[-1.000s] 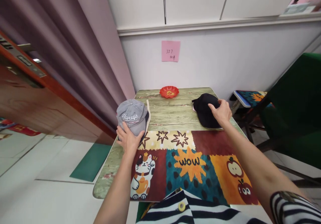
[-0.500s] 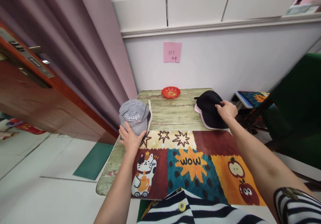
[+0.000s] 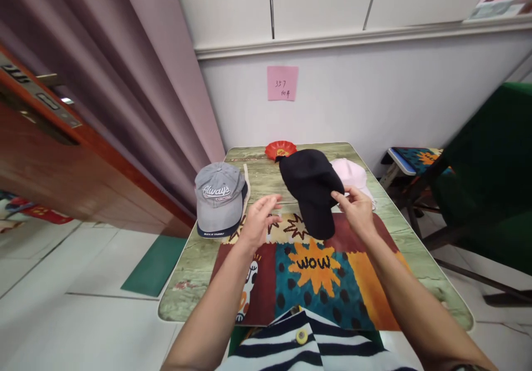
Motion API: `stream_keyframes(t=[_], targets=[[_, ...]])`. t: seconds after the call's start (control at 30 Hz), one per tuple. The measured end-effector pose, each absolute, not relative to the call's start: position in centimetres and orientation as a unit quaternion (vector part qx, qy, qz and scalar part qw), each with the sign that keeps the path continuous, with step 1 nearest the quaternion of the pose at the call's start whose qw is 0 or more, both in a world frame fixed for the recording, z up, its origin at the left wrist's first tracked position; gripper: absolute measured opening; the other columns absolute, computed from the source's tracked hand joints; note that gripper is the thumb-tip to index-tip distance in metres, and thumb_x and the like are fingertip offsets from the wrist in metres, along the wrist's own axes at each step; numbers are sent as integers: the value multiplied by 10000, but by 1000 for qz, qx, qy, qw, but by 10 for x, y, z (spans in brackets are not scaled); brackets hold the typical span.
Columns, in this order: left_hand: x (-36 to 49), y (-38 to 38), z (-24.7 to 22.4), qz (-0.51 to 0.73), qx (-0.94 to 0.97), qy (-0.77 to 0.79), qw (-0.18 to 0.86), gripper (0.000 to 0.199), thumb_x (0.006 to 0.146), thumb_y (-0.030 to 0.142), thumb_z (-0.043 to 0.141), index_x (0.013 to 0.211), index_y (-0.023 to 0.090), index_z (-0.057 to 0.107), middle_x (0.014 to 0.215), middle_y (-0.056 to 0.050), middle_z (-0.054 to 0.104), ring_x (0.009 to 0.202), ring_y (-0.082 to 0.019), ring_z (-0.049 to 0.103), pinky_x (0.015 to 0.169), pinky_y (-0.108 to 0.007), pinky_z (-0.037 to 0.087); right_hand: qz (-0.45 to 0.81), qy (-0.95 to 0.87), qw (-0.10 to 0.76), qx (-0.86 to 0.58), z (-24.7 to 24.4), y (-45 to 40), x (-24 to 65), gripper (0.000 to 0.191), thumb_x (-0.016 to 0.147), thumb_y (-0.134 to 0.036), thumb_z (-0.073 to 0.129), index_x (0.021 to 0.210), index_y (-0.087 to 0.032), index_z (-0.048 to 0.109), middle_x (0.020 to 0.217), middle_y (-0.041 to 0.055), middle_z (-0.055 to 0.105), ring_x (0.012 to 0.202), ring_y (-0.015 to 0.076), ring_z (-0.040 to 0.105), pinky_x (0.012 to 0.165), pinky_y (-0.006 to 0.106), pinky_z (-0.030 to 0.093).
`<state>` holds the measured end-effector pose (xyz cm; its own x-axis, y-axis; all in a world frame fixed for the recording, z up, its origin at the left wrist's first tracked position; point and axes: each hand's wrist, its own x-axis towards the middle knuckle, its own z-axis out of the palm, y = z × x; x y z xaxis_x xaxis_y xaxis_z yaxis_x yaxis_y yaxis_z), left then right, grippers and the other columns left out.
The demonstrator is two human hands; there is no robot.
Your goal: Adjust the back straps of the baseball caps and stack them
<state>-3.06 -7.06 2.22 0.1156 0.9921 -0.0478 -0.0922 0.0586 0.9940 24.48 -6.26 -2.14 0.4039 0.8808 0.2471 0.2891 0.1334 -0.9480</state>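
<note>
A black cap [image 3: 311,188] hangs tilted over the table's middle, its brim pointing down. My right hand [image 3: 355,207] pinches its right edge. My left hand [image 3: 261,221] is held to the left of the black cap with fingers apart, touching nothing. A grey cap with white lettering [image 3: 218,199] sits at the table's left side, with another cap's edge showing beneath it. The pink cap [image 3: 351,176] rests at the right, partly hidden by the black cap and my right hand.
A red scalloped dish [image 3: 281,149] stands at the back of the wood-patterned table [image 3: 183,282]. A colourful mat [image 3: 316,282] covers the near part. The green chair [image 3: 490,194] is at the right, and an orange-brown door [image 3: 83,166] at the left.
The black cap has been lifted leftward off the pink cap by my right hand. My left hand has let go of the grey cap and moved right.
</note>
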Motion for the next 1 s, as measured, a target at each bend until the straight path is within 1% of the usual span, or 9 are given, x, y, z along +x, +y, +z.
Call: stream_keyframes(t=[0.1, 0.2, 0.3, 0.37, 0.47, 0.53, 0.67, 0.87, 1.0], targets=[[-13, -64, 51, 489, 402, 373, 679, 476, 791, 483, 763, 1120, 149, 678, 1216, -146, 666, 993, -237, 687, 555, -241, 563, 280, -460, 605, -587, -31, -73, 223, 383, 752, -551, 764, 884, -200, 687, 537, -63, 530, 493, 133, 483, 527, 266, 402], [-6, -51, 75, 524, 399, 375, 652, 506, 717, 368, 847, 1143, 158, 674, 1091, -96, 678, 881, -175, 678, 489, -182, 519, 257, -426, 638, -587, -33, -80, 211, 369, 772, -544, 756, 888, -203, 677, 540, -54, 562, 504, 156, 548, 566, 285, 461], [2, -38, 88, 536, 441, 400, 599, 503, 683, 377, 864, 1109, 163, 703, 968, -50, 667, 755, -118, 619, 417, -139, 432, 207, -414, 659, -593, -37, -82, 204, 360, 804, -529, 732, 944, -200, 692, 602, -26, 621, 572, 185, 614, 638, 312, 509], [8, -33, 90, 535, 469, 393, 582, 485, 657, 399, 872, 1052, 162, 721, 965, -39, 666, 755, -113, 610, 411, -133, 421, 172, -424, 663, -592, -45, -83, 200, 370, 840, -513, 690, 1032, -197, 701, 727, 10, 679, 659, 198, 651, 704, 332, 532], [15, -30, 84, 518, 489, 368, 598, 470, 595, 392, 898, 950, 142, 718, 901, -19, 654, 728, -112, 608, 461, -170, 513, 168, -460, 640, -592, -68, -85, 197, 399, 882, -466, 614, 1170, -194, 665, 842, 29, 699, 695, 188, 642, 728, 338, 540], [15, -31, 74, 492, 498, 361, 616, 458, 572, 385, 905, 892, 123, 708, 851, -7, 638, 667, -96, 588, 488, -205, 557, 188, -497, 596, -602, -87, -88, 199, 374, 886, -430, 579, 1167, -194, 653, 859, 35, 705, 694, 191, 629, 721, 345, 542], [4, -38, 51, 439, 525, 371, 627, 391, 606, 352, 878, 857, 116, 694, 818, -1, 639, 636, -91, 602, 538, -220, 577, 200, -505, 541, -642, -103, -93, 212, 339, 888, -399, 521, 1127, -203, 660, 1035, 104, 746, 891, 262, 676, 829, 418, 550], [-10, -47, 34, 411, 553, 399, 605, 359, 674, 355, 831, 921, 120, 719, 796, -9, 678, 618, -98, 611, 568, -221, 554, 131, -441, 632, -624, -43, -91, 220, 433, 941, -399, 500, 1309, -189, 583, 1288, 159, 677, 1119, 271, 676, 965, 427, 516], [-10, -49, 31, 406, 558, 421, 588, 331, 665, 352, 831, 889, 125, 741, 757, -3, 672, 575, -89, 569, 514, -206, 506, 82, -595, 561, -569, 2, -94, 206, 289, 968, -414, 520, 1145, -252, 681, 1275, 111, 701, 1242, 287, 619, 1131, 511, 382]])
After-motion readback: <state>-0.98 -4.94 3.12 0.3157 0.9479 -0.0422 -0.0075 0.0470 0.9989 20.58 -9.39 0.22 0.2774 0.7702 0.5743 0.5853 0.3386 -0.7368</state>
